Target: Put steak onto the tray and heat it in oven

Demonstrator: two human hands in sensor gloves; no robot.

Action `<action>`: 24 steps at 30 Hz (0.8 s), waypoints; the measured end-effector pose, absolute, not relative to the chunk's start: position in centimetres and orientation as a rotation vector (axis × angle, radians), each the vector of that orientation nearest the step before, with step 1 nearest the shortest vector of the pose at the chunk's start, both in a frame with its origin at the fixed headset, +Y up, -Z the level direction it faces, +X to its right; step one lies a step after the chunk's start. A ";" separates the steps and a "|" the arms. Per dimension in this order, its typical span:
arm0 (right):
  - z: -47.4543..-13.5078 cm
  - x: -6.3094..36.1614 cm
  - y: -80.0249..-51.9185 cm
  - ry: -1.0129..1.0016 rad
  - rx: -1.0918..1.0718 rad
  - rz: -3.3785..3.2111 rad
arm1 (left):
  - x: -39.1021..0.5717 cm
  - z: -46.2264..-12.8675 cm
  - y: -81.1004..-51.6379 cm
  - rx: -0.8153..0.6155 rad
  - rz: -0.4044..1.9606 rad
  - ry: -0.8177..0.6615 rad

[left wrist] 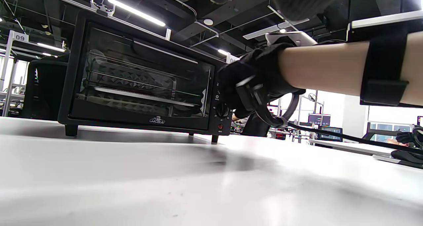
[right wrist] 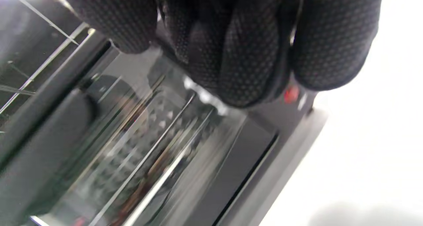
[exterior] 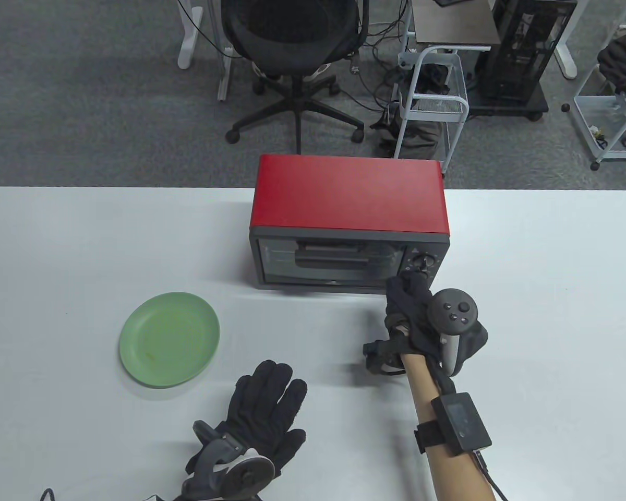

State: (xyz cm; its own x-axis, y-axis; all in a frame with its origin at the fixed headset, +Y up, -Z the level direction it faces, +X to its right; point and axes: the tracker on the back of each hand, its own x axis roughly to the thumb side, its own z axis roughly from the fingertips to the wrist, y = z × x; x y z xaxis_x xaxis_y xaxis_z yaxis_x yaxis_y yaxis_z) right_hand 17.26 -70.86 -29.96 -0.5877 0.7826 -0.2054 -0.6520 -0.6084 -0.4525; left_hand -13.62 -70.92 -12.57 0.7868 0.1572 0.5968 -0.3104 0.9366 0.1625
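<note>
A red toaster oven (exterior: 348, 201) stands on the white table (exterior: 83, 235) with its glass door (exterior: 326, 261) closed. Through the glass (left wrist: 138, 84) I see a rack and a dark tray (left wrist: 132, 100); in the right wrist view a brownish shape (right wrist: 148, 173) lies inside, too blurred to name. My right hand (exterior: 409, 282) is at the control panel, its fingers (right wrist: 251, 54) curled round a knob, just above the red lamp (right wrist: 290, 94). Another knob (exterior: 423, 261) shows above that hand. My left hand (exterior: 271, 407) lies flat on the table, holding nothing.
An empty green plate (exterior: 169, 339) sits left of the oven, ahead of my left hand. Beyond the table's far edge stand an office chair (exterior: 292, 47) and a white cart (exterior: 433, 99).
</note>
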 end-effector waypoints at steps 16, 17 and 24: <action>-31.2 18.7 -71.0 -0.855 -0.391 2.699 | -13.6 -12.7 -71.0 0.246 0.258 -0.613; -31.3 18.8 -71.0 -0.844 -0.426 2.640 | -13.6 -12.7 -71.0 0.247 0.260 -0.612; -31.8 18.5 -70.6 -0.844 -0.458 2.575 | -13.7 -12.8 -71.0 0.249 0.267 -0.607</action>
